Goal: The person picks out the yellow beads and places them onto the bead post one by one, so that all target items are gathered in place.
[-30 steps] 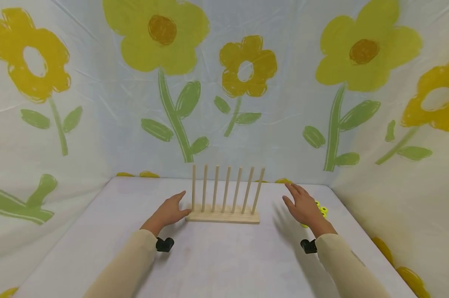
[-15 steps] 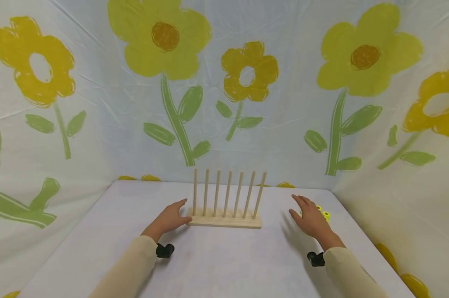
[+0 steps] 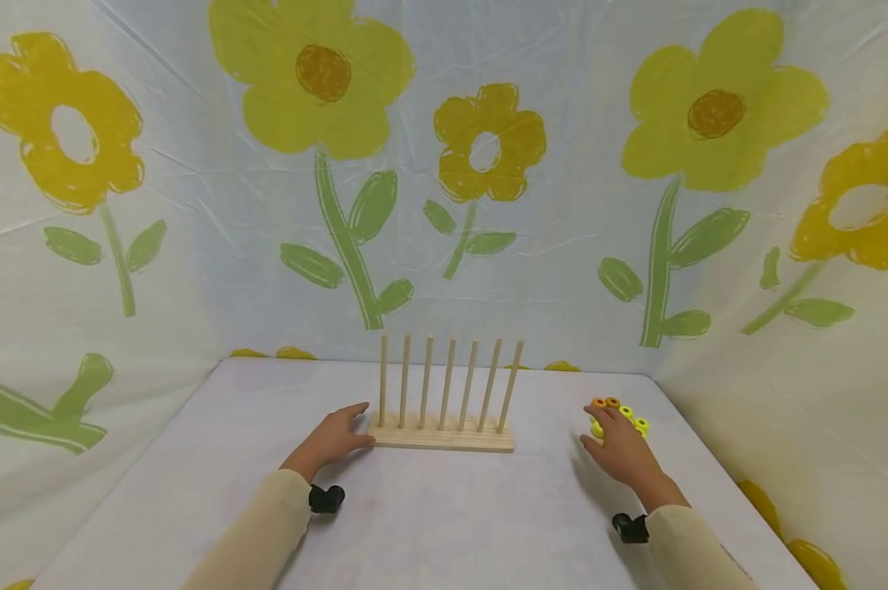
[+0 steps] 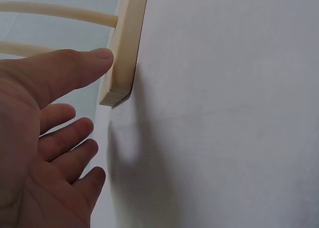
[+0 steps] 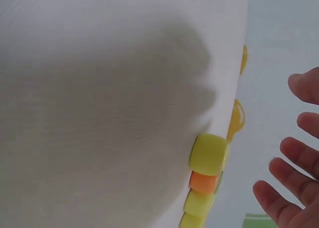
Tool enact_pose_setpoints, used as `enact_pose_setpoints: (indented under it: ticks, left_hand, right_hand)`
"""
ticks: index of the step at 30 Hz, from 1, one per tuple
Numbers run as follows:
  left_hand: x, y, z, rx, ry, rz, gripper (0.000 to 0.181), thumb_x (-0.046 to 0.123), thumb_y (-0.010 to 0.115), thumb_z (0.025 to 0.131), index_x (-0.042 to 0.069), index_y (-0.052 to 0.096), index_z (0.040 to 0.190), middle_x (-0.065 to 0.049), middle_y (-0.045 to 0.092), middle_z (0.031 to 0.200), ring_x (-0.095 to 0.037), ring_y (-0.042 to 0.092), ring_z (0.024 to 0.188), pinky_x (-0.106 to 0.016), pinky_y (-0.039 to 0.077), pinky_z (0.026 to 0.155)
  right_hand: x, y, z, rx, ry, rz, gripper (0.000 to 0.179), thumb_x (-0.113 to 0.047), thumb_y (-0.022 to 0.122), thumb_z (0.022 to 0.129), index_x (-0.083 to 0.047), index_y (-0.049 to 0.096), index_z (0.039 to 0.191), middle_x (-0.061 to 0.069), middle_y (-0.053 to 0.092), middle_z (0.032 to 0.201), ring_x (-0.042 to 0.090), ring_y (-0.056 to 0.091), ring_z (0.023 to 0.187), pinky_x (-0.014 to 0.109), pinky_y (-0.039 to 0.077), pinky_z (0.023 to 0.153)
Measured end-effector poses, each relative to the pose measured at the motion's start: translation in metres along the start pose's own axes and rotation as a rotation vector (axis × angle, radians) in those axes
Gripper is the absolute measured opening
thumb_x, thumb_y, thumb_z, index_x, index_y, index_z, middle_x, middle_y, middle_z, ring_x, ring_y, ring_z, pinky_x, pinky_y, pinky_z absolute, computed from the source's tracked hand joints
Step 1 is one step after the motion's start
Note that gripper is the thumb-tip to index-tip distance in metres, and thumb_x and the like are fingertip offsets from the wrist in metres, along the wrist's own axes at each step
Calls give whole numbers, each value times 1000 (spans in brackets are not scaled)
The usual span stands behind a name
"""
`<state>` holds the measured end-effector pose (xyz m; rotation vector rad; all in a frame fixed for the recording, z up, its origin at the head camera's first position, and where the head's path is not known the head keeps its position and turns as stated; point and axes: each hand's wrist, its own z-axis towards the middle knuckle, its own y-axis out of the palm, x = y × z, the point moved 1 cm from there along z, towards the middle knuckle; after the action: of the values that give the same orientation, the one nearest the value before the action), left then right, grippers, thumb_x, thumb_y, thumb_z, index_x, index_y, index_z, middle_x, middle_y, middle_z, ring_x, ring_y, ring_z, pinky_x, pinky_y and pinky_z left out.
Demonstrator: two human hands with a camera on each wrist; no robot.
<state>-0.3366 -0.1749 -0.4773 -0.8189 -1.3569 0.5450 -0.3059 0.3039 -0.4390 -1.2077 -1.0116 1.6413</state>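
Observation:
A pale wooden rack (image 3: 444, 441) with several upright pegs in a row stands on the white-covered table. Beside its left end is my left hand (image 3: 331, 440), thumb and fingers spread around the corner of the base. In the left wrist view the thumb (image 4: 75, 71) lies at the edge of the base (image 4: 124, 44); whether it presses there I cannot tell. My right hand (image 3: 622, 453), fingers extended, hovers over a cluster of yellow beads (image 3: 641, 424) and orange beads (image 3: 613, 402), partly hiding them. A yellow bead (image 5: 209, 154) shows apart from the right fingertips in the right wrist view.
White cloth (image 3: 562, 205) printed with flowers hangs behind and along both sides of the table (image 3: 444, 524). The bead cluster lies near the table's right edge. A small black device (image 3: 327, 499) is strapped on each wrist.
My right hand has moved right and lower in the head view, closer over the beads, and orange beads have come into sight. The left hand has stayed by the rack. The head view has tilted slightly.

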Motion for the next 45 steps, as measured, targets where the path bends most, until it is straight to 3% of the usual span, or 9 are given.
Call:
enact_pose_setpoints:
  ticks: [9, 20, 25, 30, 45]
  left_hand:
    - [-2, 0, -4, -17, -36, 5, 72, 24, 73, 86, 2, 40, 146, -26, 42, 147, -44, 36, 139, -57, 31, 115]
    - [-6, 5, 3, -31, -33, 49, 77, 32, 75, 83, 0, 40, 145, -25, 41, 148, -45, 33, 140, -58, 29, 115]
    - [-5, 7, 4, -35, -19, 28, 75, 29, 73, 85, -1, 40, 145, -25, 40, 149, -44, 32, 141, -57, 28, 116]
    - [-4, 10, 5, -35, 5, 34, 70, 27, 71, 87, 0, 41, 144, -24, 43, 148, -43, 36, 139, -55, 31, 115]
    - [-2, 15, 6, -57, 29, -11, 76, 31, 72, 86, 0, 38, 146, -23, 41, 150, -41, 35, 141, -53, 30, 116]
  right_hand:
    - [5, 5, -5, -40, 64, 0, 47, -21, 67, 88, 4, 57, 126, 28, 52, 130, 47, 48, 121, 62, 41, 102]
    - [19, 8, -8, -52, 114, -8, 38, -16, 67, 87, 5, 61, 118, 30, 57, 120, 48, 54, 113, 61, 44, 96]
    - [18, 6, -7, -49, 119, -6, 37, -14, 67, 87, 6, 62, 117, 30, 58, 118, 48, 55, 110, 61, 45, 95]
    - [18, 5, -4, -103, 164, 16, 38, -14, 64, 88, 7, 61, 120, 29, 57, 121, 47, 54, 113, 61, 43, 98]
    - [23, 12, 2, -178, 235, 52, 29, -10, 65, 89, 5, 64, 115, 22, 59, 117, 37, 56, 107, 60, 45, 98]
